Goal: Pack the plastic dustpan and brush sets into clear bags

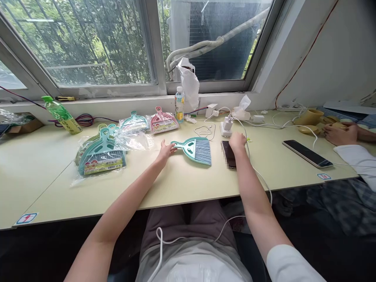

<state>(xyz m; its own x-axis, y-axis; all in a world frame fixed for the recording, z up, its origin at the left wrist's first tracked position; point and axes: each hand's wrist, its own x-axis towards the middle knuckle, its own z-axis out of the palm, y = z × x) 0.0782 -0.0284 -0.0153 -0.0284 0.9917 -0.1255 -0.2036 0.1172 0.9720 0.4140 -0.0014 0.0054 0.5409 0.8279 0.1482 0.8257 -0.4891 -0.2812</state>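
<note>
A mint-green dustpan with a grey-blue bristled hand brush [199, 150] lies flat on the table, its handle pointing left. At the handle's end is my left hand [167, 150], with its fingers closed around the tip. My right hand [237, 141] is closed at the upper right edge of a dark phone [228, 154], just in front of a white plug adapter [226, 126]. What its fingers hold, if anything, is hidden. Left of my left hand sit wrapped green dustpan sets [101, 152] and a crumpled clear plastic bag [136, 140].
A wrapped pink set [163, 120] and another green one [134, 122] lie farther back. A drink bottle [179, 105] stands by the window; a green bottle [62, 114] leans at left. White cables cross the right side, near another phone [307, 153] and another person's hands [340, 133].
</note>
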